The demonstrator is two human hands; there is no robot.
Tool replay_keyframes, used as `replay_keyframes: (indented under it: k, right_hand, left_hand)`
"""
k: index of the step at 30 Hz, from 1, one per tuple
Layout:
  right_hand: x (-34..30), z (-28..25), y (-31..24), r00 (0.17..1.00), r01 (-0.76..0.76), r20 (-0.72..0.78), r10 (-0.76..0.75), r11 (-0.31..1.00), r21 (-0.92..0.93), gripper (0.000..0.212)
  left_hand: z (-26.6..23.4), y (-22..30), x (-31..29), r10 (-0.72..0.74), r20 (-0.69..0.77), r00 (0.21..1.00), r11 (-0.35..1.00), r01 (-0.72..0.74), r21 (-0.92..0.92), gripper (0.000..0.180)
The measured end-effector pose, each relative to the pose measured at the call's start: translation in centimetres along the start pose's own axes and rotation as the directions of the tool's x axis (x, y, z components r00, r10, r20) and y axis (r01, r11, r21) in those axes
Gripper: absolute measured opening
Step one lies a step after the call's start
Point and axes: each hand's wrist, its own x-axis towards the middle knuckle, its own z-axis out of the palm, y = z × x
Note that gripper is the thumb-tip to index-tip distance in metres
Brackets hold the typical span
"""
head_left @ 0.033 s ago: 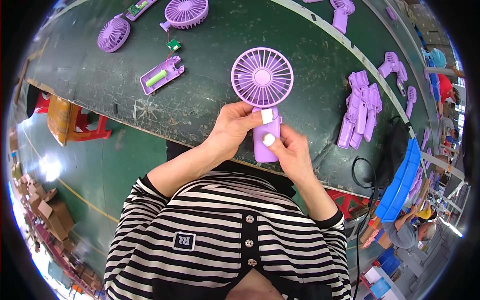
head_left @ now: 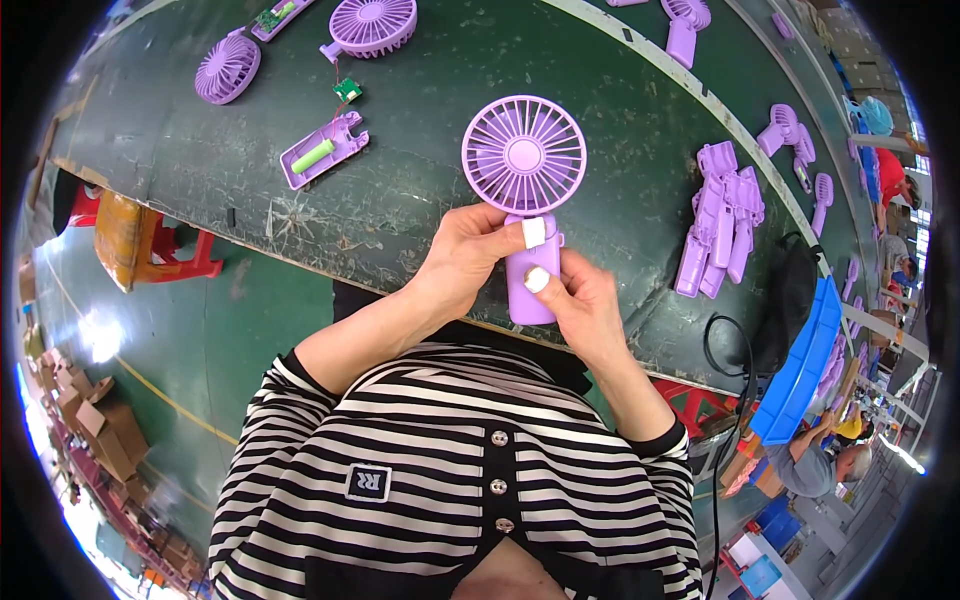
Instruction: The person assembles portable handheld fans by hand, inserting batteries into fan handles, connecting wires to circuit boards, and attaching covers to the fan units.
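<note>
I hold a purple hand-held fan [head_left: 524, 160] upright over the near edge of the dark green table [head_left: 420, 210]. Its round grille faces up at me. My left hand [head_left: 462, 258] grips the top of the fan's handle from the left, its taped thumb pressed on the neck. My right hand [head_left: 583, 302] closes around the handle from the right, with a taped thumb on its front face. Both hands touch the same fan.
An open purple handle half with a green battery [head_left: 322, 152] lies at the left. Behind it are two loose fan heads [head_left: 227, 68] [head_left: 372, 25]. Purple handle shells [head_left: 722, 215] are piled at the right, beside a blue tray [head_left: 805, 360] and a black cable [head_left: 725, 350].
</note>
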Motion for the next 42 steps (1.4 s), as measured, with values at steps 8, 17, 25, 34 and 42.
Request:
replay_keyframes:
  k: [8, 17, 25, 34, 42]
  right_hand:
    - [0.2, 0.8, 0.6, 0.998, -0.027, -0.049, 0.032, 0.995, 0.093, 0.027]
    - [0.2, 1.5, 1.4, 0.991, 0.061, -0.130, -0.028, 0.964, 0.258, 0.027]
    - [0.4, 1.3, 1.5, 0.990, 0.053, -0.138, -0.037, 0.992, 0.116, 0.027]
    - [2.6, -0.3, 0.8, 0.999, -0.034, 0.007, 0.033, 0.919, 0.392, 0.031]
    - [16.3, -5.3, -5.0, 0.706, 0.398, -0.371, -0.602, 0.772, -0.495, 0.049]
  left_hand:
    - [0.0, -0.2, -0.1, 0.027, 0.026, 0.999, 0.997, -0.025, -0.070, 0.023]
    - [-0.1, -0.3, -0.1, 0.064, 0.182, 0.981, 0.997, -0.072, 0.036, 0.035]
    - [-0.1, -1.2, 0.0, 0.116, 0.062, 0.991, 0.992, -0.118, 0.038, 0.025]
    - [-0.1, 0.3, 1.2, 0.104, 0.030, 0.994, 0.979, -0.108, 0.173, 0.031]
    - [-3.3, -0.2, -0.5, 0.226, -0.023, 0.974, 0.782, -0.168, 0.600, 0.030]
